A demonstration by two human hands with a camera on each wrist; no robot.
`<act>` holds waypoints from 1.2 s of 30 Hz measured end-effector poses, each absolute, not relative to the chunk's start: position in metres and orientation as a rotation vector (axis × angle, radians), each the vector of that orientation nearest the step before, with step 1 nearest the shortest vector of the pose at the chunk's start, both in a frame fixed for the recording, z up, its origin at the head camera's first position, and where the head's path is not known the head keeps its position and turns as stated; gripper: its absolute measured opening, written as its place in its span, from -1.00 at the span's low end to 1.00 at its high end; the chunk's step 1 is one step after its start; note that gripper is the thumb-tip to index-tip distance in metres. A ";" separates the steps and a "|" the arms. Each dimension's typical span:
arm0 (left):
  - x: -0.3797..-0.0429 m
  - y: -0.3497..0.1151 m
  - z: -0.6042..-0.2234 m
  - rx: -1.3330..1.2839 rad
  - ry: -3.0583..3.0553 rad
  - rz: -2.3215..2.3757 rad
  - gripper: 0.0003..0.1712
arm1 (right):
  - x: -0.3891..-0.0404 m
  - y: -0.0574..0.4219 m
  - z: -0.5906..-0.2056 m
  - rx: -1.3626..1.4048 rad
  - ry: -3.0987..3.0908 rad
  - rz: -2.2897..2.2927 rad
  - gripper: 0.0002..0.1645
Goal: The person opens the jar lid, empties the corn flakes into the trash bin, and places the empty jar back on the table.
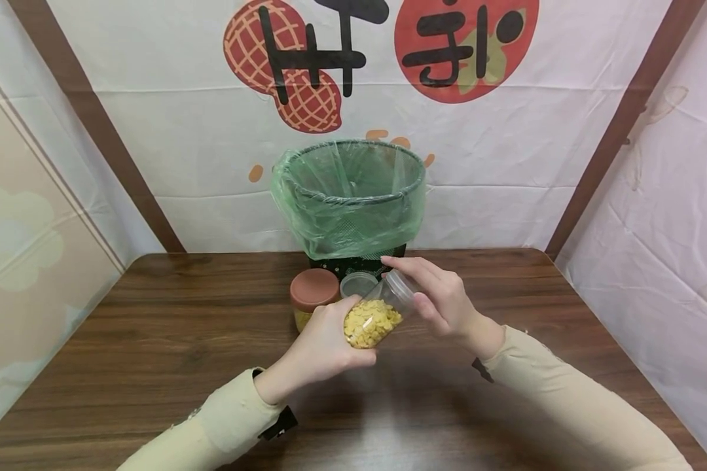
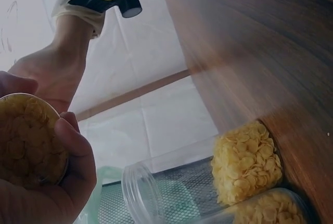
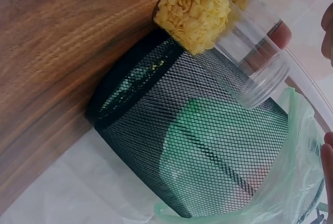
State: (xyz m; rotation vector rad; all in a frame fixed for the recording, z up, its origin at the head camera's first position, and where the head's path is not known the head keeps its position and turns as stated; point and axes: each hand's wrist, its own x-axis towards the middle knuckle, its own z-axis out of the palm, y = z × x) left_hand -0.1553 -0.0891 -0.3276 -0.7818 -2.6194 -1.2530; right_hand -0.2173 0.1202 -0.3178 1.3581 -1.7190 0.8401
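My left hand (image 1: 330, 337) grips a clear jar of yellow flakes (image 1: 372, 325), tilted with its mouth up to the right. The base of this jar (image 2: 31, 141) shows between the left fingers in the left wrist view. My right hand (image 1: 444, 294) is at the jar's mouth, its fingers extended past the rim and its thumb below them. Behind the held jar stands a second clear jar (image 3: 192, 13), lidless and partly filled with flakes. Beside it is a jar with a reddish-brown lid (image 1: 315, 288), also holding flakes.
A black mesh bin (image 3: 223, 130) lined with a green plastic bag (image 1: 353, 222) stands behind the jars at the table's far edge. Printed fabric (image 1: 212, 144) hangs along the back and sides of the wooden table (image 1: 182, 327).
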 end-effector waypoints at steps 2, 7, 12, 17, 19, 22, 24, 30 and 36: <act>-0.156 -0.089 -0.327 -0.776 -2.617 -1.235 -0.59 | -0.217 0.122 -0.320 1.341 -1.733 0.870 -0.32; -0.158 -0.090 -0.326 -0.760 -2.624 -1.201 -0.58 | -0.213 0.124 -0.320 1.216 -1.831 1.054 -0.39; -0.159 -0.089 -0.327 -0.752 -2.630 -1.205 -0.58 | -0.201 0.124 -0.311 1.012 -2.070 1.239 -0.62; -0.158 -0.089 -0.328 -0.763 -2.619 -1.233 -0.58 | -0.192 0.120 -0.303 0.880 -2.254 1.273 -0.77; -0.158 -0.089 -0.328 -0.766 -2.617 -1.244 -0.58 | -0.191 0.119 -0.301 0.848 -2.273 1.282 -0.78; -0.159 -0.088 -0.328 -0.762 -2.617 -1.254 -0.58 | -0.187 0.117 -0.296 0.823 -2.290 1.311 -0.81; -0.160 -0.089 -0.328 -0.761 -2.616 -1.265 -0.58 | -0.187 0.117 -0.295 0.834 -2.296 1.329 -0.81; -0.161 -0.091 -0.329 -0.761 -2.610 -1.294 -0.58 | -0.188 0.121 -0.291 0.916 -2.346 1.405 -0.71; -0.162 -0.091 -0.330 -0.747 -2.605 -1.295 -0.55 | -0.185 0.125 -0.286 0.961 -2.409 1.476 -0.60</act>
